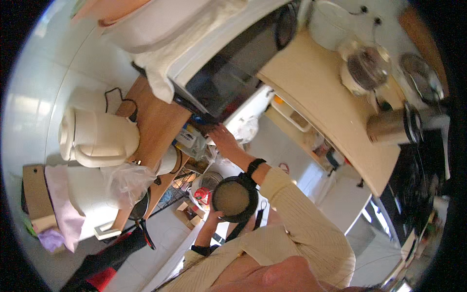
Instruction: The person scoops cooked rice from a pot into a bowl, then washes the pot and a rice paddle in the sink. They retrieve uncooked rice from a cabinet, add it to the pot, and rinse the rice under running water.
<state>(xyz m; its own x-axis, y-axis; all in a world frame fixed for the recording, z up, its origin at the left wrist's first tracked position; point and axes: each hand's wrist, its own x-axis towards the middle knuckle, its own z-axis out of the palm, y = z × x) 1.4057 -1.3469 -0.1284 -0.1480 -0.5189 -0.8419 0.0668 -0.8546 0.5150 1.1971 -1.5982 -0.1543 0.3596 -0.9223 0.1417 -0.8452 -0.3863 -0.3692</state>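
My left hand (214, 218) grips the rim of a small dark round pot (235, 199) low in front of my body. The pot's inside looks brownish beige; whether that is its contents or its bottom, I cannot tell. My right hand (223, 138), with a black band on the wrist, reaches to the lower corner of a black-fronted microwave oven (233, 69). Its fingertips are blurred against the dark edge, so whether they hold anything cannot be seen. Printed packets (189, 138) lie just left of this hand, under the wooden shelf.
A cream electric kettle (105, 137) stands on a wooden shelf (157, 109) at left, above a frying pan (140, 208). A beige counter (328, 91) at right bears a glass-lidded appliance (366, 69) and a metal canister (388, 127). A white cloth (160, 82) hangs over the oven's corner.
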